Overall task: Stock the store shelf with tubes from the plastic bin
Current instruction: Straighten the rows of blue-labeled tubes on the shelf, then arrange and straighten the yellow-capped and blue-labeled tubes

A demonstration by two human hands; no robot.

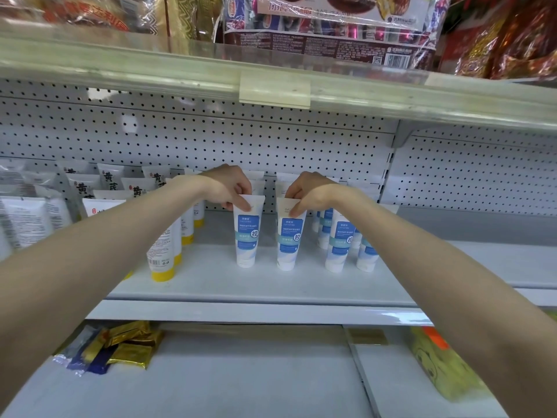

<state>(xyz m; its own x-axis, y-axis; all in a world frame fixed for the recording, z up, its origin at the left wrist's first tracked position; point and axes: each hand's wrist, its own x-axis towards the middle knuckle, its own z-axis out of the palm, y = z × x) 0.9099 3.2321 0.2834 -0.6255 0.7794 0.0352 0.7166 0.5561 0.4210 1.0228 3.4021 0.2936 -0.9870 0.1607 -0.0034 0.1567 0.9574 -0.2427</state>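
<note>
The white metal shelf (271,285), backed by pegboard, already carries rows of tubes standing cap-down: yellow-capped ones (161,260) to the left, and a cluster of blue-and-white tubes (339,245) to the right. In the open gap between these groups stand 2 more of the blue-labelled tubes, each held by 1 hand. The plastic bin is not in view.

The step in hand looks like setting these 2 tubes upright in the front row. To do it well, each cap should sit flat on the shelf before release, labels facing out, spaced and lined up with the neighbours on the right; letting go straight upward should avoid tipping such top-heavy, narrow-based tubes.

The left hand (229,188) pinches the crimped top of the left tube (247,233), fingers (245,203) closed over its upper edge. The right hand (304,191) grips the top of the right tube (290,239) likewise, fingertips (297,211) pressed on its front. Both tubes hang below the fingers, their caps at or touching the shelf; contact cannot be confirmed.
</note>
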